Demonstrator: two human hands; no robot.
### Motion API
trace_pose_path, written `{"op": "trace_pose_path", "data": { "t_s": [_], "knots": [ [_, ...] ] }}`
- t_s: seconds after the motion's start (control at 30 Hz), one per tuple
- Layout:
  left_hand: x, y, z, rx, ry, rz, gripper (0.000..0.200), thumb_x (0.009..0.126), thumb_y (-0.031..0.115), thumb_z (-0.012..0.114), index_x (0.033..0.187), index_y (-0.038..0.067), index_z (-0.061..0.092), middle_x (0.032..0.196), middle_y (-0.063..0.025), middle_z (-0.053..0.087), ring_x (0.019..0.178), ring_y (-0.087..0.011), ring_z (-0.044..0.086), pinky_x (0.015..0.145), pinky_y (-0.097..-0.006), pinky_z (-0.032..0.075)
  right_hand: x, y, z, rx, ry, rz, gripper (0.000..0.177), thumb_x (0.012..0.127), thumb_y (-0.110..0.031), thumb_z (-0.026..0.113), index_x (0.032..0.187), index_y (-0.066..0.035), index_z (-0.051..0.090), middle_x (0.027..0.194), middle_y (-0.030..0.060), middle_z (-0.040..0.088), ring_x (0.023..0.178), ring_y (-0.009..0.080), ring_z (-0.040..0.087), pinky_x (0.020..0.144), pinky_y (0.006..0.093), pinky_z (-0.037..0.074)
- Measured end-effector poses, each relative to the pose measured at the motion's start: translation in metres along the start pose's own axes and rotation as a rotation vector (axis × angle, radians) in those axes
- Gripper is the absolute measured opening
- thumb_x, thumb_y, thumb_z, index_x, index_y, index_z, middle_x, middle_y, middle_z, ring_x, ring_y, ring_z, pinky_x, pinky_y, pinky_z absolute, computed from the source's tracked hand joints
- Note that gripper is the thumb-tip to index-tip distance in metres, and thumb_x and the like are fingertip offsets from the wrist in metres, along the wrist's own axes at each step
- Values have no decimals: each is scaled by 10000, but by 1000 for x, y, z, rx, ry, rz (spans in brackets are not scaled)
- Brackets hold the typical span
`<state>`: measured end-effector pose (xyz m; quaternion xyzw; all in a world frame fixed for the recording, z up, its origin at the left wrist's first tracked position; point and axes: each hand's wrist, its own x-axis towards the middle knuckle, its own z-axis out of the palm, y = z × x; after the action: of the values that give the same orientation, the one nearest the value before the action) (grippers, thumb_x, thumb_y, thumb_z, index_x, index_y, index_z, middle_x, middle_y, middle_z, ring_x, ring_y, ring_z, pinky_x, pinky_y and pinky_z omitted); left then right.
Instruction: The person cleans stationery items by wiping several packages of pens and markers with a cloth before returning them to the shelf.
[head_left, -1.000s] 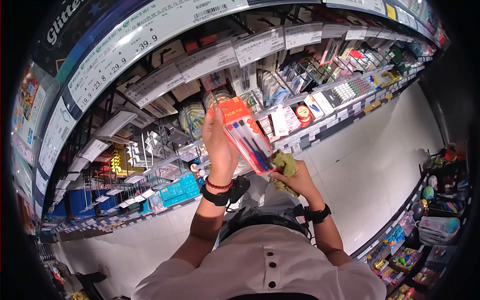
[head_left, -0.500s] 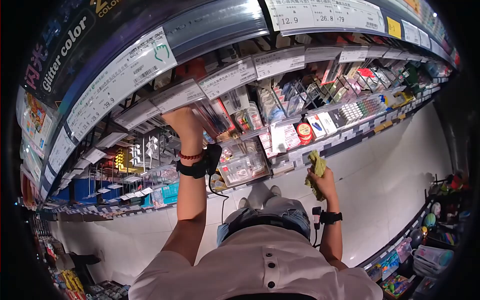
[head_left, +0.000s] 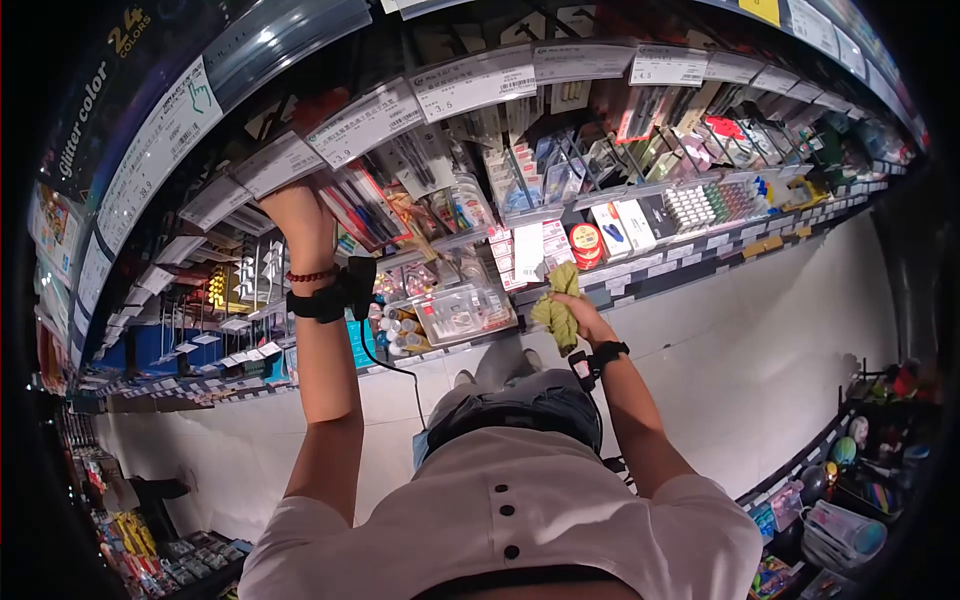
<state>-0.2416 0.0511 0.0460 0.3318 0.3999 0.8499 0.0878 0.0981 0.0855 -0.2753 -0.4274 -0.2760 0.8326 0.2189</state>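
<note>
My left hand [head_left: 297, 215] reaches in among the hanging packs, under a row of price tags [head_left: 275, 165]. Its fingers are hidden there, so what they touch does not show. Just to the right of it hang packs of pens [head_left: 365, 207] in clear and red packaging. A crumpled yellow-green cloth [head_left: 557, 310] is in my right hand [head_left: 588, 318], with the fingers closed around it. This hand is in front of the lower shelf, near some red-and-white boxes [head_left: 515, 255].
A clear plastic case [head_left: 462, 315] and several bottles [head_left: 405, 330] stand on the low shelf. Farther right are a round red tin [head_left: 587, 242] and rows of white-capped items [head_left: 690, 207]. Pale floor tiles [head_left: 720, 370] lie behind me, with another stocked shelf [head_left: 850, 530] at the lower right.
The view has shifted along the shelf. My right hand has moved left and closer to the shelf with the cloth. My left hand is still in among the hanging packs.
</note>
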Motion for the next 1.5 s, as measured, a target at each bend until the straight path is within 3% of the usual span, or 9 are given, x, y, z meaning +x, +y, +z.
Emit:
{"op": "trace_pose_path", "data": {
  "t_s": [0.27, 0.53, 0.83, 0.97, 1.03, 1.1, 1.2, 1.33, 1.5],
  "knots": [
    [9, 0, -16, 13, -92, -113, 261, 849, 76, 507, 1096, 6, 458, 1059, -72, 514, 947, -159, 499, 829, -290, 415, 66, 12, 5, 563, -111, 185, 267, 819, -249, 555, 1022, -76, 567, 1003, 69, 598, 893, 235, 578, 813, 388, 442],
    [1, 16, -3, 64, -126, -124, 214, 841, 93, 513, 1031, -4, 525, 1013, -71, 560, 907, -151, 519, 817, -269, 412, 75, 9, 0, 560, -78, 275, 290, 823, -218, 545, 1062, -55, 531, 1038, 92, 579, 948, 262, 549, 861, 410, 410],
    [5, -6, -1, 22, 16, -153, 192, 846, 123, 513, 1023, 48, 506, 959, -47, 541, 865, -142, 519, 749, -263, 434, 80, 16, -28, 276, 299, -157, 252, 763, -111, 616, 997, -44, 551, 873, 72, 585, 779, 227, 586, 664, 370, 490],
    [17, -31, -9, 266, 19, 7, 233, 847, 128, 487, 1060, 34, 482, 985, -54, 534, 874, -165, 523, 758, -265, 427, 53, -5, -32, 105, 458, -444, 344, 677, -24, 649, 990, 12, 509, 868, 100, 576, 720, 225, 579, 621, 346, 485],
    [30, -52, -28, 806, -3, 437, 213, 840, 111, 494, 1032, 20, 500, 977, -58, 541, 882, -169, 519, 772, -267, 420, 15, -34, -26, 76, 340, -320, 318, 679, -3, 613, 979, 16, 509, 839, 102, 579, 694, 228, 586, 601, 343, 494],
    [11, -30, -12, 750, 62, 446, 158, 821, 90, 530, 940, -11, 551, 916, -62, 567, 849, -161, 526, 781, -260, 408, -14, -53, -28, 67, 247, -242, 270, 681, 14, 558, 947, 23, 517, 794, 102, 581, 660, 231, 596, 563, 345, 507],
    [-38, -7, 1, 338, 124, 294, 191, 845, 109, 512, 974, -26, 551, 941, -76, 570, 859, -144, 525, 753, -270, 417, -74, -82, -26, 30, 98, -109, 272, 687, -36, 566, 954, 6, 527, 789, 97, 592, 634, 206, 592, 527, 339, 506],
    [-106, 18, -44, 413, -436, -253, 174, 861, 102, 490, 919, -35, 581, 899, -76, 604, 797, -136, 551, 751, -267, 425, -162, -101, -13, 108, 35, -151, 408, 633, 49, 558, 1034, 7, 500, 849, 102, 587, 711, 216, 593, 650, 321, 495],
    [-161, 41, -51, 180, -1077, -894, 607, 752, 197, 621, 1265, 18, 352, 1240, -132, 434, 1131, -197, 415, 945, -318, 316, -228, -121, 48, 284, 5, -360, 529, 563, 83, 600, 1070, -15, 485, 932, 99, 561, 859, 220, 559, 775, 334, 454]
  ]
}}
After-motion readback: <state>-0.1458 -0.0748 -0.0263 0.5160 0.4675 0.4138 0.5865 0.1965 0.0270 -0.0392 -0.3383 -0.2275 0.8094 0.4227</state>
